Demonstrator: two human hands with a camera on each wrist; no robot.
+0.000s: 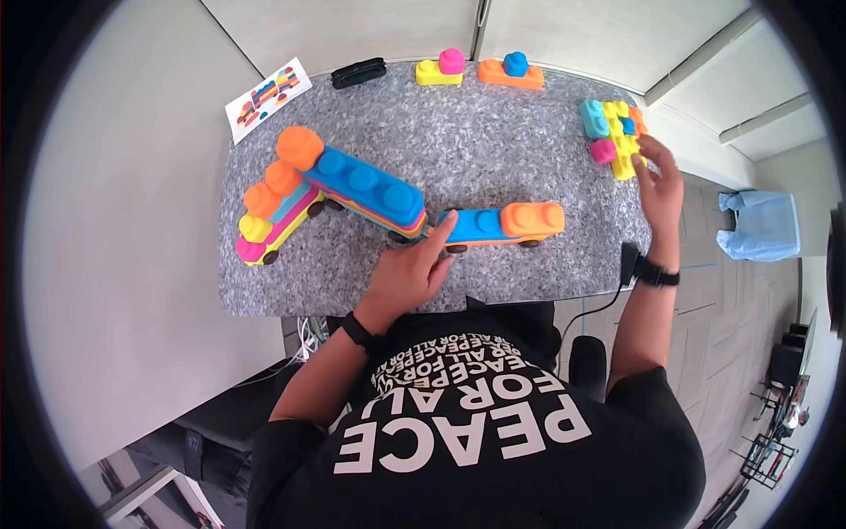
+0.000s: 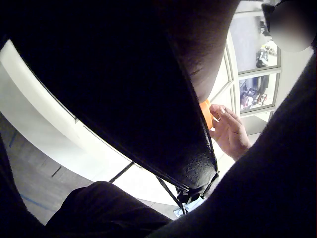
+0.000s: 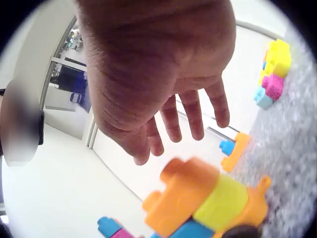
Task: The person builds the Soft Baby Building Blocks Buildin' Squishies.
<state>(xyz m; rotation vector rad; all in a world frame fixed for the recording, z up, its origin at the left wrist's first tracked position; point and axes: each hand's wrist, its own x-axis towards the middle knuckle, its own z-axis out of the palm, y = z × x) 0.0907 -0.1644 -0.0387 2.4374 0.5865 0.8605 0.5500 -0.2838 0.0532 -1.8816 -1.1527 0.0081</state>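
A toy train of chunky building blocks stands bent across the table. My left hand (image 1: 410,273) reaches in from the near edge, index fingertip at the joint between the long middle wagon with blue blocks (image 1: 366,181) and the end wagon (image 1: 485,225), which carries blue and orange blocks. The left wrist view is mostly dark sleeve and arm. My right hand (image 1: 661,181) is at the right edge, fingers beside a cluster of yellow blocks (image 1: 624,163). In the right wrist view its fingers (image 3: 190,114) hang extended, holding nothing, above the end wagon's orange block (image 3: 185,193).
The front wagon (image 1: 286,216) with orange, yellow and pink blocks sits left. Along the back lie a picture card (image 1: 269,99), a black case (image 1: 359,72), a yellow-and-pink block pair (image 1: 440,70) and an orange-and-blue pair (image 1: 511,72). A blue-lined bin (image 1: 758,227) stands beyond the table.
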